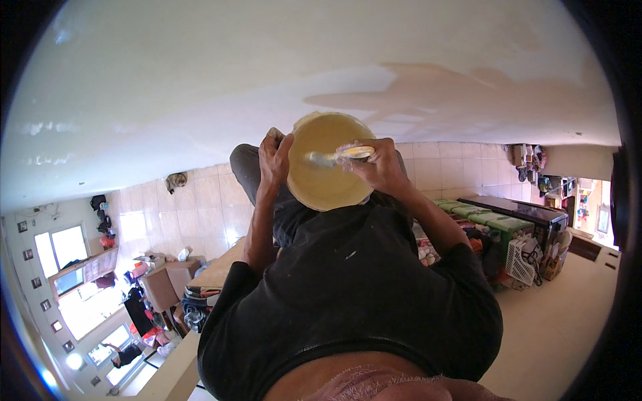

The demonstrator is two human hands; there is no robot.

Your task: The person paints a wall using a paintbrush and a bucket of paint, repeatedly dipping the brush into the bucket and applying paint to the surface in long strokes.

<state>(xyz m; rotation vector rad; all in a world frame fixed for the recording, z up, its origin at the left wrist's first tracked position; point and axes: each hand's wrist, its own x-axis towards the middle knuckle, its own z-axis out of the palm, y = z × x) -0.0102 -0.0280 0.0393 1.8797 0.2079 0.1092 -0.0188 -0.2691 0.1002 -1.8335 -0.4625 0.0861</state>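
Observation:
A round yellow bowl with cream-coloured paste inside sits in front of my chest, just under a white plastered surface. My left hand grips the bowl's left rim. My right hand holds a putty knife with a yellow handle, its blade lying across the inside of the bowl. My black shirt fills the lower middle of the view.
The white plastered surface spans the whole top, with a darker damp patch at the upper right. Far below lie a tiled floor, cardboard boxes at the left, and green crates and a white basket at the right.

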